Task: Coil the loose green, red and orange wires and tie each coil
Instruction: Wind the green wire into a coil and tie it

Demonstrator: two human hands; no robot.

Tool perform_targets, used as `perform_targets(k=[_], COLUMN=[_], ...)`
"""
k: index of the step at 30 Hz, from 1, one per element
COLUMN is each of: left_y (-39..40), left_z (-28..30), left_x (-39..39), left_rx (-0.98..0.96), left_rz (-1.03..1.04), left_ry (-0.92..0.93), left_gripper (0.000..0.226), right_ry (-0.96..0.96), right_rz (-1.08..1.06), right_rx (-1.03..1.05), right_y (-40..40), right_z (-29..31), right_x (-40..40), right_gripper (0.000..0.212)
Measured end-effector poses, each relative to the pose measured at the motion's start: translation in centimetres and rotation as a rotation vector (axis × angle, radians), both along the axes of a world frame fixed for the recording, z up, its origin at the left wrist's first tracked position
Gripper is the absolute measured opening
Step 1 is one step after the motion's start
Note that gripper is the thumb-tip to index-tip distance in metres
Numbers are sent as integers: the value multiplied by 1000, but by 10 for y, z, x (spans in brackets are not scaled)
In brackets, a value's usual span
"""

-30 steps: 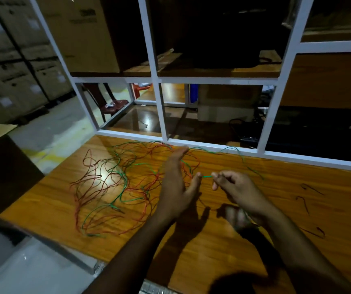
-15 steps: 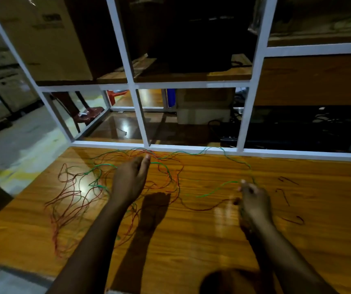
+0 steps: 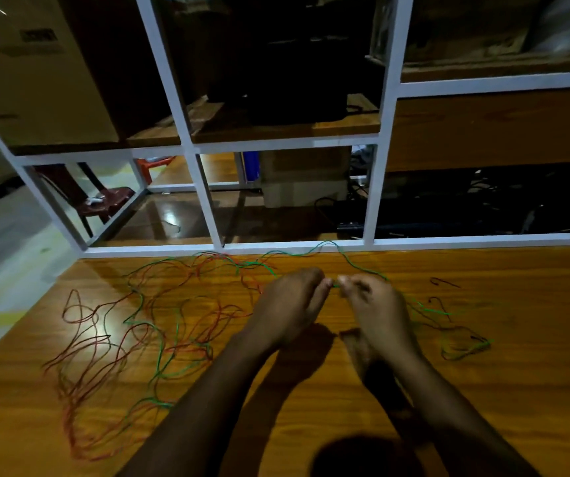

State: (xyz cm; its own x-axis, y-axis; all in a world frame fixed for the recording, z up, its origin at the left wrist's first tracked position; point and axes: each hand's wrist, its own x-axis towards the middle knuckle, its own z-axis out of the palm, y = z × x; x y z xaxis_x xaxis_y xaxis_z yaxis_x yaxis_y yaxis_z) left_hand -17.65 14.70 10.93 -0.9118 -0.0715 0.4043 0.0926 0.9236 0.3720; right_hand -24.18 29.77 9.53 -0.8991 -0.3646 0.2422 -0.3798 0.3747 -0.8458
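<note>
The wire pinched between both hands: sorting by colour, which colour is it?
Green, seen in the head view between the left hand and right hand.

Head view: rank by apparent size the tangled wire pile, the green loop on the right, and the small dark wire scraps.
1. Tangled wire pile, by far the largest.
2. Green loop.
3. Dark wire scraps, smallest.

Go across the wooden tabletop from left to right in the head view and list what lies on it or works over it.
Tangle of red and orange wires → left hand → right hand → green wire loops, small dark wire scraps above them.
</note>
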Motion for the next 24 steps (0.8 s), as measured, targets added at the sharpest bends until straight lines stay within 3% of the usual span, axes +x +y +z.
perform_targets(k=[4, 8, 11, 13, 16, 18, 20, 22, 24], left_y=[-36, -98, -107, -90, -55, -35, -18, -7, -4], left_z=[15, 21, 24, 28, 32, 31, 32, 30, 30], left_x=[14, 34, 37, 34, 27, 17, 6, -2, -3], left_rx=[-36, 154, 313, 382, 299, 197, 121, 61, 43], left_rz=[76, 260, 265, 212, 117, 56, 21, 3, -29], left_ry=[13, 89, 120, 120, 31, 0, -22, -11, -3], left_gripper=[34, 54, 48, 35, 26, 21, 16, 15, 18], right_ry=[-76, -67, -103, -113, 138, 234, 187, 179, 269], right_rz=[-313, -434, -356, -266, -86, 2, 138, 263, 255], right_rx=[-103, -120, -35, 154, 496, 388, 225, 172, 187], right_y=[38, 55, 42, 30, 17, 7, -4, -12, -12], right_z=[0, 2, 0, -4, 1, 14, 24, 24, 16], right_x=[-26, -32, -27, -25, -17, -8, 2, 8, 6], right_gripper=[25, 23, 30, 25, 37, 57, 64, 59, 41])
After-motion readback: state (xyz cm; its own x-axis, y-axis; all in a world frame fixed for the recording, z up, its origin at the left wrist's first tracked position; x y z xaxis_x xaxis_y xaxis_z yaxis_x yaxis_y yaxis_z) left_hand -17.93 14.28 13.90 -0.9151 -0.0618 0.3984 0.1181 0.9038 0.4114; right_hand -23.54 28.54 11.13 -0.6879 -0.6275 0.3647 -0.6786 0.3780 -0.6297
